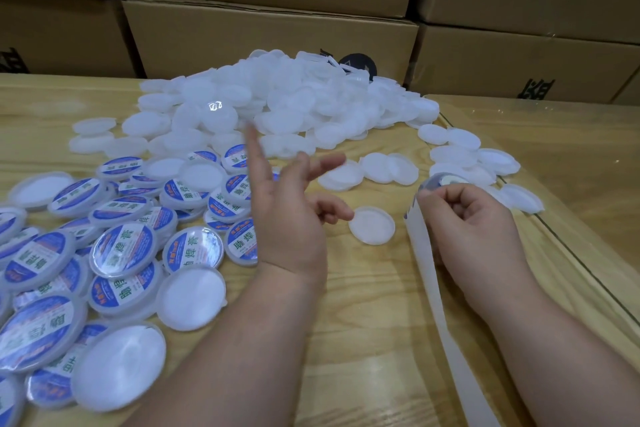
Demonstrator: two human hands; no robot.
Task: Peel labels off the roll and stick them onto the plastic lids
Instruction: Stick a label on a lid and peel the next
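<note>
Label roll [434, 182]: at right of the wooden table [363, 322], held in the right hand [474, 229]; thin, light and flexible, best taken at a peeled label edge.
Right hand: fingers curled around the roll, thumb pinching at its near edge.
Backing strip [440, 295]: bare liner trailing from the roll toward the near edge; limp, likely to curl.
Left hand [287, 218]: raised above the table, fingers spread and straight, holding nothing.
Target lid [371, 225]: blank, alone between the two hands; light, stiff and smooth, liable to slide unless steadied at its rim.
Labelled lids [104, 246]: heaped at near left.
Blank lids [284, 100]: large pile at far centre, before cardboard boxes [270, 35].
</note>
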